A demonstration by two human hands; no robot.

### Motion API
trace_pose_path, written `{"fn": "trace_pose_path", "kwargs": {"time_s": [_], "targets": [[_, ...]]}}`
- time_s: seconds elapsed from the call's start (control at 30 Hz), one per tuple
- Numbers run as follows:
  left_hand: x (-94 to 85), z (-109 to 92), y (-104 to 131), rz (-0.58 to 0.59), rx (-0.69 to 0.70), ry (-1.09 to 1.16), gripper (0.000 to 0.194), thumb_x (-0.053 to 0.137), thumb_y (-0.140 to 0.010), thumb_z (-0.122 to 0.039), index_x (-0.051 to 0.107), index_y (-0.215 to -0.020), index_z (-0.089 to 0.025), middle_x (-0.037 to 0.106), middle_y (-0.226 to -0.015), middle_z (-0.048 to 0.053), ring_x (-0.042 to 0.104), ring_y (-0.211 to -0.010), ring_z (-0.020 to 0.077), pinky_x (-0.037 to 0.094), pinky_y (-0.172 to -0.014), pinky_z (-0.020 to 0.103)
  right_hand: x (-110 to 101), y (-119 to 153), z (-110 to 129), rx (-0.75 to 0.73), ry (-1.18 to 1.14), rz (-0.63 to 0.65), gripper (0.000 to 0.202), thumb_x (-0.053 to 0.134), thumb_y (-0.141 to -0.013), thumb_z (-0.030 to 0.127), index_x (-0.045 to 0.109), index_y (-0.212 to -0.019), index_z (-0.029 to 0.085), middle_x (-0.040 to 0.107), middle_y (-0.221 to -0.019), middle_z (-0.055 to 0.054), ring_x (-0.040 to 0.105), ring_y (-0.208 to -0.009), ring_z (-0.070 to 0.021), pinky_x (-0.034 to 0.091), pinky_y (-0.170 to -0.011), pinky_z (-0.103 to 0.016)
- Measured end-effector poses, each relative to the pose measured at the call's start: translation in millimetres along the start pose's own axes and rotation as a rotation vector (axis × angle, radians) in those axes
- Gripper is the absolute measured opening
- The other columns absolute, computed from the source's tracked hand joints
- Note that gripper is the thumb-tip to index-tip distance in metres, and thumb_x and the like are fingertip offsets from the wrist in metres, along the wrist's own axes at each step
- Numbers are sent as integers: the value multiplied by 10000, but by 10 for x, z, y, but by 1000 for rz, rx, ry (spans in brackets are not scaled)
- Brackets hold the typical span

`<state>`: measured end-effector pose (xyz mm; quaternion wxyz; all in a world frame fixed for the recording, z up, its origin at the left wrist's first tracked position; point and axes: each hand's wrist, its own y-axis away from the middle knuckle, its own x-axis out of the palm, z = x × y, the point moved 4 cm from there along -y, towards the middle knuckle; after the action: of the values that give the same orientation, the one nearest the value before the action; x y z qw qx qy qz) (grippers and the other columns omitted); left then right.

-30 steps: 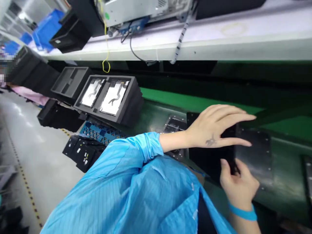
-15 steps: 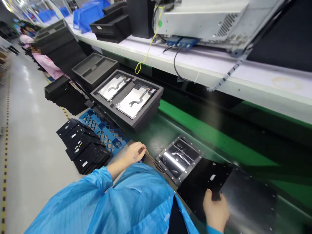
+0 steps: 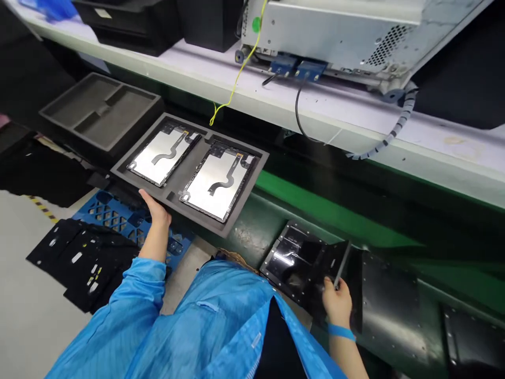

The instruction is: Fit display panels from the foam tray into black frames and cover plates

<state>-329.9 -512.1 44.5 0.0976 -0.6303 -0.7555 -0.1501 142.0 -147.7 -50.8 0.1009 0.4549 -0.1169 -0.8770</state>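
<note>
We note right hand [image 3: 338,301], 4 o'clock, pinching tilted panel [image 3: 342,265]; left hand [image 3: 157,211], 9 o'clock, spread at tray [image 3: 184,171]; we judge panel handling underway, next move calling for steady pinch

A thin dark panel [image 3: 335,258] tilts steeply, well apart from a grey tray [image 3: 184,167] holding two silver-faced units [image 3: 207,179].

White shelf [image 3: 437,134], far side: black bin [image 3: 134,23] left, metal box [image 3: 331,37] right. Green bench [image 3: 252,226], lower and nearer: foam tray [image 3: 176,180] left, black framed panel [image 3: 290,255] mid, black plate [image 3: 390,295] right of it, dark plate [image 3: 477,342] at right edge. Pale floor [image 3: 23,295], left: striped tape [image 3: 43,209].
</note>
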Motion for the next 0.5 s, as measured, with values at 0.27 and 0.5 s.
{"fn": "trace_pose_path", "kwargs": {"time_s": [0.27, 0.5], "targets": [[-49, -22, -33, 97, -51, -33, 836, 497, -840, -894, 649, -1407, -298, 563, -1540, 48, 486, -1473, 244, 375, -1251, 375, 188, 112, 218, 64, 16, -34, 782, 514, -771, 497, 584, -1371, 0, 695, -1171, -268, 632, -1190, -432, 480, -1067, -538], [-85, 98, -61, -7, -59, -3, 814, 427, -877, -887, 661, -1380, -291, 592, -1506, 50, 467, -1487, 225, 372, -1257, 382, 141, 171, 274, 66, 33, -62, 700, 570, -728, 511, 652, -1279, 88, 706, -926, -190, 632, -1162, -471, 517, -1015, -610]]}}
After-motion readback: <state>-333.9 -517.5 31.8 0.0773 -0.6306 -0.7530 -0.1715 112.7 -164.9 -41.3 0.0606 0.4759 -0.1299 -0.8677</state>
